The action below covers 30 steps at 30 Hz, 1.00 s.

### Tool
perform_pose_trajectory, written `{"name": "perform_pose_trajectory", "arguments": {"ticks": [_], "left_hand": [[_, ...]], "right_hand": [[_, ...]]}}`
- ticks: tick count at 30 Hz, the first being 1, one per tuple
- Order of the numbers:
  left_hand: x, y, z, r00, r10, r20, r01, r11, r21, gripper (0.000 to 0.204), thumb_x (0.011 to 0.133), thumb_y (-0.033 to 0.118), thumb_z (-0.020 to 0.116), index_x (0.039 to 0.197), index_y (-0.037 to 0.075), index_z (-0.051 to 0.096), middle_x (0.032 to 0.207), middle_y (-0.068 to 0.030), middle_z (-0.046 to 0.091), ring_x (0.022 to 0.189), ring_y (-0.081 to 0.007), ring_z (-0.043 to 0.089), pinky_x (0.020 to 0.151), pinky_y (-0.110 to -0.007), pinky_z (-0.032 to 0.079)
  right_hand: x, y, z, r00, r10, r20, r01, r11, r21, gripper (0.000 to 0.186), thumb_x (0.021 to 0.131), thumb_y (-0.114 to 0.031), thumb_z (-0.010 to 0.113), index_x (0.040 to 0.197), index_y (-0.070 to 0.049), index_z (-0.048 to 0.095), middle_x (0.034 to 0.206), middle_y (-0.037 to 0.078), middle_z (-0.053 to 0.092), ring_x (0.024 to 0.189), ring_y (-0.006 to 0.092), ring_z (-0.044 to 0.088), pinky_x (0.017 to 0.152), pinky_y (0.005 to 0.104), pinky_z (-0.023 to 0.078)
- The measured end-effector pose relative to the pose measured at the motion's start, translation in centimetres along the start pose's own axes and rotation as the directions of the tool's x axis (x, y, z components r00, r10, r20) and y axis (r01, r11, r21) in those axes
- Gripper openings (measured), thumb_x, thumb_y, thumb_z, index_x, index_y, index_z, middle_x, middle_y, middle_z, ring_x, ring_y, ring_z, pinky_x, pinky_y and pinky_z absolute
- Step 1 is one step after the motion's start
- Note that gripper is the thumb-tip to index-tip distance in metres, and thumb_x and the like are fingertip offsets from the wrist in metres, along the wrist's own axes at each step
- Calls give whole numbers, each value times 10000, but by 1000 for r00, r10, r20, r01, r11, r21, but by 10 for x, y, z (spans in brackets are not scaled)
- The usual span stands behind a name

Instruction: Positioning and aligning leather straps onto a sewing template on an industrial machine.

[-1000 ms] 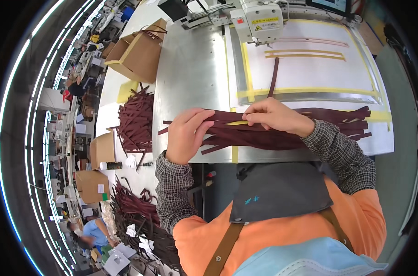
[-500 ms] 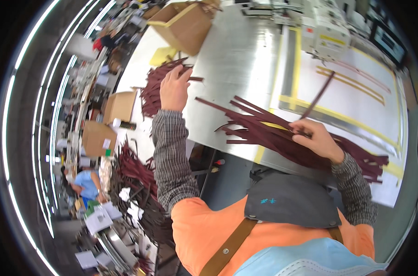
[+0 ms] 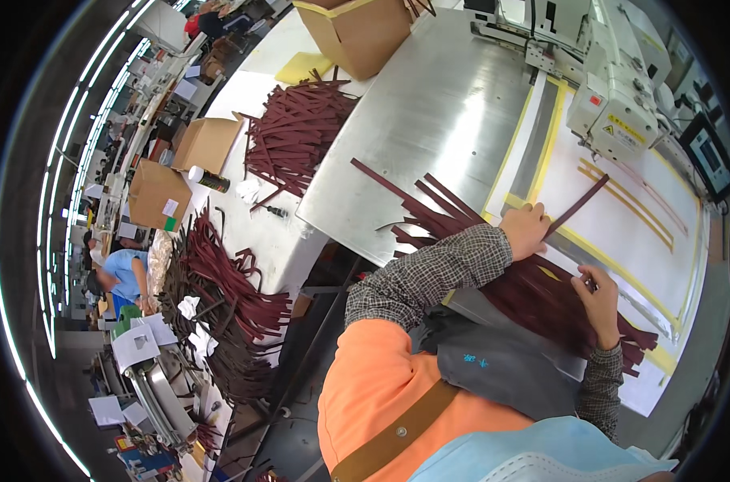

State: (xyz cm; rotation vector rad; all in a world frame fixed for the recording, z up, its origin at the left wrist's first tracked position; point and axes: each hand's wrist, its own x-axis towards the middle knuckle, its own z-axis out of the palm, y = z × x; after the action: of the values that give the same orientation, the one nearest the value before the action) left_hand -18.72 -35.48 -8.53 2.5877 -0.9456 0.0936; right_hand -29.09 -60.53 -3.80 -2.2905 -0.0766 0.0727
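Beneath the bent-fingered left hand (image 3: 524,230) and loosely curled right hand (image 3: 599,302), long, flat, dark maroon strips (image 3: 532,299) lie in a thick bundle, ends splayed; whether either hand grips one, I cannot tell.

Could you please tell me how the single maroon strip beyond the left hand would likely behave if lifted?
The maroon strip is probably light, being narrow and thin-looking. It may be fairly stiff, since its length beyond the left hand runs straight, yet could flex: other strips, heaped at lower left, curve.
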Motion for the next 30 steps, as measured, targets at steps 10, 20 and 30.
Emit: {"name": "perform_pose_trajectory", "arguments": {"ticks": [10, 20, 30], "left_hand": [[13, -84, -26, 990, -139, -25, 141, 982, 123, 242, 818, 73, 655, 1023, 135, 767, 1001, -97, 720, 1020, -312, 702, 848, -457, 585], [-2, -171, -61, 919, -221, -327, 307, 921, 240, 195, 886, 115, 723, 1070, 134, 784, 1035, -104, 738, 1006, -319, 699, 861, -457, 579], [3, 29, -23, 892, 367, 264, -96, 725, -682, 339, 1004, 285, 712, 1206, 14, 731, 1096, -172, 757, 937, -339, 742, 844, -424, 581]], "right_hand": [[-10, 17, -4, 997, -65, 28, 68, 991, -112, 198, 857, -122, 804, 1001, -6, 735, 918, 131, 689, 857, 322, 669, 768, 393, 520], [2, 11, -4, 966, -243, 87, 258, 930, -263, 116, 879, -62, 726, 958, -38, 646, 869, 139, 653, 846, 370, 643, 731, 438, 517], [11, -34, -68, 990, -37, 139, 47, 996, -71, 164, 893, -123, 802, 974, -8, 716, 673, 78, 622, 608, 156, 591, 605, 317, 468]]}}
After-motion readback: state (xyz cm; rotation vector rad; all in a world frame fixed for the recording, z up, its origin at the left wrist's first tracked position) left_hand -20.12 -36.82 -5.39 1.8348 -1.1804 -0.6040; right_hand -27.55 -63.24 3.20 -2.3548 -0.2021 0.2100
